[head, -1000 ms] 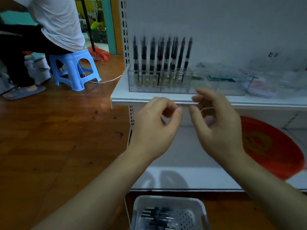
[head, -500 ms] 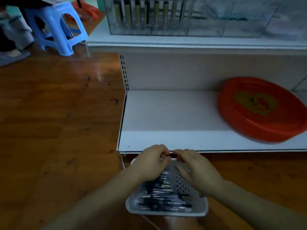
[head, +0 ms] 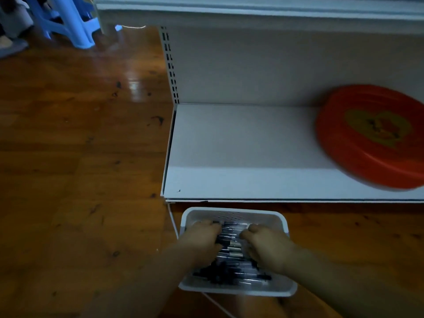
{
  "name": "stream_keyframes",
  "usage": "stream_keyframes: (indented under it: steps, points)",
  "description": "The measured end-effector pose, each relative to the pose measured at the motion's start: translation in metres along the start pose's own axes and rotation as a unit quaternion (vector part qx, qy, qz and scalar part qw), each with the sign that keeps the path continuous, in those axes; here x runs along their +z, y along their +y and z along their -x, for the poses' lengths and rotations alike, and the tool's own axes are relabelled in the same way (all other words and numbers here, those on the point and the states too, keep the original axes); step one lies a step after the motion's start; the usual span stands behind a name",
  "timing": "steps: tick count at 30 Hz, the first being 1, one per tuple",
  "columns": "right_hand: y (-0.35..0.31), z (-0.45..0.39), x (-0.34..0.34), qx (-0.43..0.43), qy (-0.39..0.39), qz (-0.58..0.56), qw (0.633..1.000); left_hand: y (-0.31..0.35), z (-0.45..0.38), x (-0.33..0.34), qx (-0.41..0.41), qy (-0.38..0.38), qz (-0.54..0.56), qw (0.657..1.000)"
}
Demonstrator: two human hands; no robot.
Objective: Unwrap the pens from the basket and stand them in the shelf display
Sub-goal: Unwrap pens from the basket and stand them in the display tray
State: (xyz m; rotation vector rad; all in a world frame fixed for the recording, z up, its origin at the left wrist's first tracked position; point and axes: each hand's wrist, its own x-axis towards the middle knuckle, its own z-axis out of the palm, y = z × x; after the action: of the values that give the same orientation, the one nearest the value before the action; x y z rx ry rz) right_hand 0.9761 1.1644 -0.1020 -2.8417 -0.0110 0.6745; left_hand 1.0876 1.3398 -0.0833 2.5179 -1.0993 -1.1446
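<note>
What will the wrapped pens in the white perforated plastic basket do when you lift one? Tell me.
The wrapped pens, slim and round, would probably roll if set down flat. Their glossy clear wrap looks slippery, so a firm pinch may help. Heaped loosely in the white perforated plastic basket, neighbours will likely shift when one comes out.

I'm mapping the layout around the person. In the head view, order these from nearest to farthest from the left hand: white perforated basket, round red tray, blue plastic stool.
From the left hand:
1. White perforated basket, right under the hand, on the floor.
2. Round red tray, on the lower shelf, far right.
3. Blue plastic stool, top left on the floor.
</note>
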Motion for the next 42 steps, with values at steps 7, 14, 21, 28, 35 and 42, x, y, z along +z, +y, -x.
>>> stream_keyframes:
  steps: [7,14,21,28,35,42]
  points:
    - [-0.005,-0.017,0.014,0.008,-0.034,0.02,0.999,-0.003,-0.012,0.005,0.006,-0.029,-0.027,0.999]
    - [0.004,-0.012,-0.008,0.003,0.003,0.022,1.0,-0.006,-0.013,0.0,0.023,-0.03,-0.021,0.999]
    - [0.027,0.013,-0.038,0.015,0.104,-0.019,0.994,-0.002,-0.008,-0.026,0.063,0.033,0.005,0.997]
    - [0.041,0.027,-0.056,0.033,0.112,-0.116,0.986,0.012,0.002,-0.07,0.085,0.084,0.251,0.961]
    - [0.012,0.036,-0.091,0.04,0.163,-0.378,0.911,0.05,0.016,-0.113,0.133,0.147,0.469,0.861]
    - [0.0,0.043,-0.126,-0.031,0.261,-0.358,0.896,0.084,0.027,-0.144,0.192,0.148,0.428,0.87]
